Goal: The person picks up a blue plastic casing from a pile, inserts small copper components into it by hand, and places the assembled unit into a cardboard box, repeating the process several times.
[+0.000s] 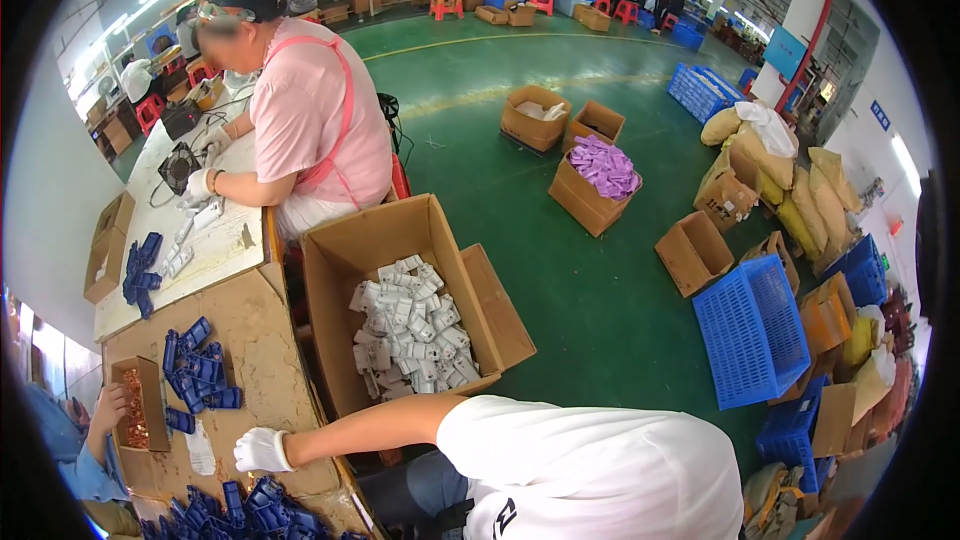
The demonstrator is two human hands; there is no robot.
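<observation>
My right hand (262, 450), in a white glove, is over the cardboard-covered tabletop (270, 360) at the lower left, its arm stretched out from my white sleeve. The fingers look curled; whatever may be in them is hidden. Just left of it lies a printed paper slip (201, 450). Beyond the hand is a heap of dark blue plastic parts (200, 365), and a bigger pile of blue parts (245, 515) sits at the lower edge. My left hand is out of view.
Opposite, a person's hand (110, 405) touches a small box of copper-coloured pieces (135, 410). A co-worker in pink (315, 110) handles white parts farther along the bench. Beside the table stands a large carton (325, 260) of white plastic parts. Blue crates (750, 330) and sacks line the right.
</observation>
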